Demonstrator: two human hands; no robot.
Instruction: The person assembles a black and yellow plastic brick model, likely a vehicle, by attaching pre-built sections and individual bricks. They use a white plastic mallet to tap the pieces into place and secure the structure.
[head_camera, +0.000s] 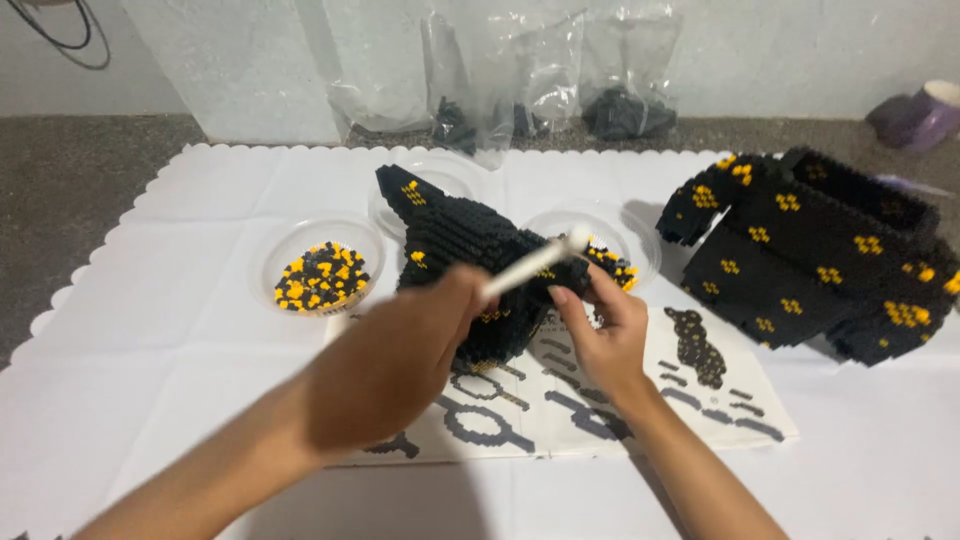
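- Black brick model with yellow dots stands at the middle of the instruction sheet, which lies on the white cloth over the bench.
- Left hand, just in front of the model, has its grip closed around a white stick tool whose tip reaches over the model's right side.
- Right hand touches the model's right edge, fingers pinched there; whether it holds a piece I cannot tell.
- Left of the model sits a clear bowl of black and yellow bricks.
- Right of the model lies a larger black brick piece.
- Behind the model stand clear plastic bags.
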